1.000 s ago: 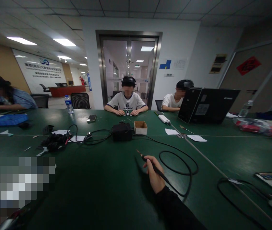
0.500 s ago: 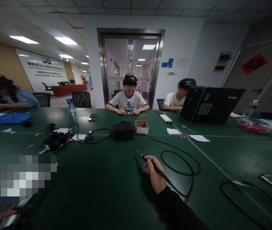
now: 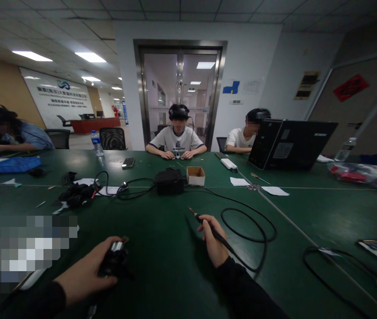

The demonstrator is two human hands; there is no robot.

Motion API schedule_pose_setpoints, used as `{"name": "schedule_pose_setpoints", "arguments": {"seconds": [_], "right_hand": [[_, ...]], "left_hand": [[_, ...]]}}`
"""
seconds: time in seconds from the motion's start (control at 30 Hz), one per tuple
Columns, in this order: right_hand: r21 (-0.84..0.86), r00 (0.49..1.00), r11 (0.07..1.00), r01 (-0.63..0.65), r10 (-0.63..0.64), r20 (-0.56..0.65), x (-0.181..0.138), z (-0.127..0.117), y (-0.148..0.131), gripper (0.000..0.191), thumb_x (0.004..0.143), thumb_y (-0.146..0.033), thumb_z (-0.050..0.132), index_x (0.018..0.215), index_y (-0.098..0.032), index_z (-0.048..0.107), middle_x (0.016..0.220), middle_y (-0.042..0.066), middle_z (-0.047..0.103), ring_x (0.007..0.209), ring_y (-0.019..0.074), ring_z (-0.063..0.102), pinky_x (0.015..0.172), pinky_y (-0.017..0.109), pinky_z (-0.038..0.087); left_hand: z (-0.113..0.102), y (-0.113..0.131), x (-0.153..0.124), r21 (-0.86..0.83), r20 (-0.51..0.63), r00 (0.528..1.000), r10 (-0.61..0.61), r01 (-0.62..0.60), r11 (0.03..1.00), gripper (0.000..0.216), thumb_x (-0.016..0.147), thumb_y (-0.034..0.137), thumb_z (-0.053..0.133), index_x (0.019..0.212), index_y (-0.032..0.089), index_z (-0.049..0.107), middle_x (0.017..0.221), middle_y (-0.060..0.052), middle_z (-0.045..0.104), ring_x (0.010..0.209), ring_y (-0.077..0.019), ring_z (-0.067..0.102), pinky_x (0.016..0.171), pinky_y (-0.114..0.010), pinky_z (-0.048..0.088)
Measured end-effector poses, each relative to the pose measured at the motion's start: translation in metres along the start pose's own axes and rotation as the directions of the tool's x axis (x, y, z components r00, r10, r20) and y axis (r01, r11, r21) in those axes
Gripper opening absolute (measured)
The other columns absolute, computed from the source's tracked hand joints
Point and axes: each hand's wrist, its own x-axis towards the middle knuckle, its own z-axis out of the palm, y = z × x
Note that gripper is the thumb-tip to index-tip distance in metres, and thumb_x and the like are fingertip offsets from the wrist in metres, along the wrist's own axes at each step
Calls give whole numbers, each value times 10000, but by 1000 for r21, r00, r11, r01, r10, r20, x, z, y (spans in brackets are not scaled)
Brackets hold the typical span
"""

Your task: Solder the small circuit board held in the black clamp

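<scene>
My right hand (image 3: 214, 241) rests on the green table (image 3: 162, 230) and grips a slim black soldering iron (image 3: 205, 221) like a pen, its tip pointing up and left. Its black cable (image 3: 251, 230) loops to the right and runs back to a black box (image 3: 169, 181). My left hand (image 3: 87, 274) sits low at the left, fingers closed round a small black object with a metal end (image 3: 115, 259), held just above the table.
A small cardboard box (image 3: 195, 176) stands beside the black box. Tangled cables and dark parts (image 3: 77, 195) lie at the left, a laptop (image 3: 291, 144) at the right. Three people sit around the table. Another cable (image 3: 335, 266) lies at the right.
My left hand has come in from the bottom left corner toward the middle, holding the small black object. My right hand and the soldering iron have stayed put.
</scene>
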Motion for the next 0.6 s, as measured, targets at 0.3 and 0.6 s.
{"name": "schedule_pose_setpoints", "arguments": {"seconds": [0.3,0.6], "right_hand": [[31,999,999,-9,10,-46,1,1,-6,368,901,-514,530,1011,-189,665,708,1,607,502,125,480,467,231,396],[30,996,1000,-4,6,-84,3,1,-1,334,913,-474,519,1032,-191,650,723,-5,609,521,127,494,488,235,400]], "left_hand": [[42,80,84,-48,106,979,172,-167,985,819,620,343,771,1343,208,410,1320,-142,542,1138,-310,607,919,-396,552],[81,141,146,-41,139,973,183,-179,983,752,602,303,809,1232,239,405,1248,-144,521,772,-239,685,435,-259,556]]}}
